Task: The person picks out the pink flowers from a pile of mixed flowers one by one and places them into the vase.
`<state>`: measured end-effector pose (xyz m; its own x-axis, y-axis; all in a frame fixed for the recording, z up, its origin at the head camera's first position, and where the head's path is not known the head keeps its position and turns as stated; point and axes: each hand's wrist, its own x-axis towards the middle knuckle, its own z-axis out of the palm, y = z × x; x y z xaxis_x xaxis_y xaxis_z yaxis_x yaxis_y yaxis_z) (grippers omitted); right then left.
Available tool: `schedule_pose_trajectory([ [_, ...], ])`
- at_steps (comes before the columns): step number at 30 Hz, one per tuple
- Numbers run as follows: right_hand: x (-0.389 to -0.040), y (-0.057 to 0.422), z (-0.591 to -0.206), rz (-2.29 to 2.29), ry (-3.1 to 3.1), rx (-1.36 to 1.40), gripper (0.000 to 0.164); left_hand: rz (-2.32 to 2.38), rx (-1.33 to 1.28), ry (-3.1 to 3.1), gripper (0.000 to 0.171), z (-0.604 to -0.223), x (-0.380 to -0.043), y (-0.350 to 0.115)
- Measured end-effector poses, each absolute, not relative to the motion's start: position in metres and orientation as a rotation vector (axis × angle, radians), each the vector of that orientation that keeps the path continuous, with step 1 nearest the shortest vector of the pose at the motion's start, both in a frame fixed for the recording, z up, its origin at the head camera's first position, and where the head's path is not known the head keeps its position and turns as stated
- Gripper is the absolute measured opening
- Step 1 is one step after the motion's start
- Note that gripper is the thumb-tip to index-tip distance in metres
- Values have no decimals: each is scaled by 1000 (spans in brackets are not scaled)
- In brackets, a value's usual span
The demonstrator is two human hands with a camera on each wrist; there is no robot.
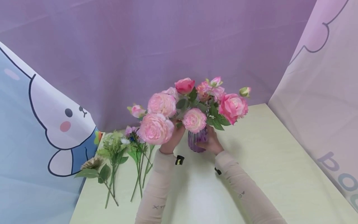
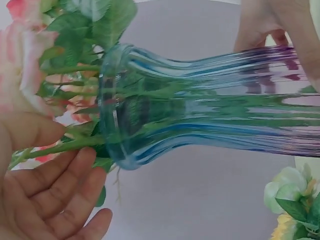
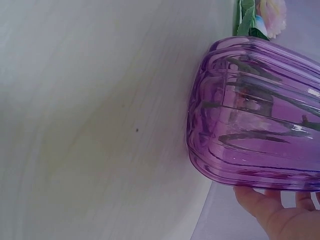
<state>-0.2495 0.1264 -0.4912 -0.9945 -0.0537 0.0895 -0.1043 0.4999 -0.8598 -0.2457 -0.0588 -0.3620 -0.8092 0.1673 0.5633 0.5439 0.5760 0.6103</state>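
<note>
A ribbed glass vase (image 1: 196,140) stands on the table, purple at its base and bluish towards its flared mouth, as the left wrist view shows. My left hand (image 1: 174,137) is beside the mouth, pinching a green flower stem (image 2: 60,147) between thumb and index finger; its other fingers are loosely bent. My right hand (image 1: 213,143) grips the lower part of the vase, thumb across its near side. Pink artificial flowers (image 1: 195,120) fan out above the vase, with stems visible through the glass. Large pale pink blooms (image 1: 156,128) hang over my left hand and partly hide it.
Left on the pale table (image 1: 279,174) lie a green-and-white spray (image 1: 113,149), a brownish flower (image 1: 93,163) and purple and blue flowers (image 1: 132,133). A purple curtain (image 1: 167,40) rises behind, with printed cloths (image 1: 61,118) at both sides.
</note>
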Motion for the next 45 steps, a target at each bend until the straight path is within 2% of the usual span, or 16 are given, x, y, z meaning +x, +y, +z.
schedule_pose_trajectory([
  [4,-249,127,-490,1532,-2685,132,104,-1257,-504,-2456,27,-360,-245,-64],
  [7,-249,127,-488,1535,-2693,121,103,-1401,-514,-2387,23,-363,-248,-67],
  [10,-249,127,-488,1537,-2690,130,101,-1543,-596,-2236,17,-365,-251,-69],
  [14,-247,127,-488,1546,-2649,166,99,-1782,-695,-2076,23,-369,-256,-70],
  [16,-246,127,-488,1542,-2622,191,99,-1892,-660,-2029,26,-372,-257,-72],
  [18,-245,126,-487,1547,-2608,195,100,-1870,-631,-1999,26,-392,-271,-76],
  [21,-246,126,-487,1549,-2629,170,100,-1884,-473,-2043,28,-401,-278,-77],
  [23,-248,125,-487,1559,-2658,137,101,-1888,-429,-2041,28,-401,-280,-75],
  [24,-249,126,-488,1560,-2672,127,101,-1976,-367,-2052,29,-387,-269,-73],
  [28,-250,127,-488,1554,-2703,118,101,-2120,-291,-1983,23,-372,-256,-68],
  [30,-250,127,-488,1557,-2702,121,101,-2109,-233,-2024,17,-371,-255,-65],
  [33,-250,127,-487,1558,-2700,121,101,-1866,-305,-2125,12,-373,-259,-60],
  [37,-249,126,-487,1552,-2682,136,101,-1553,-411,-2226,14,-384,-266,-54],
  [45,-251,126,-489,1550,-2686,128,103,-1809,-421,-2102,17,-397,-271,-47],
])
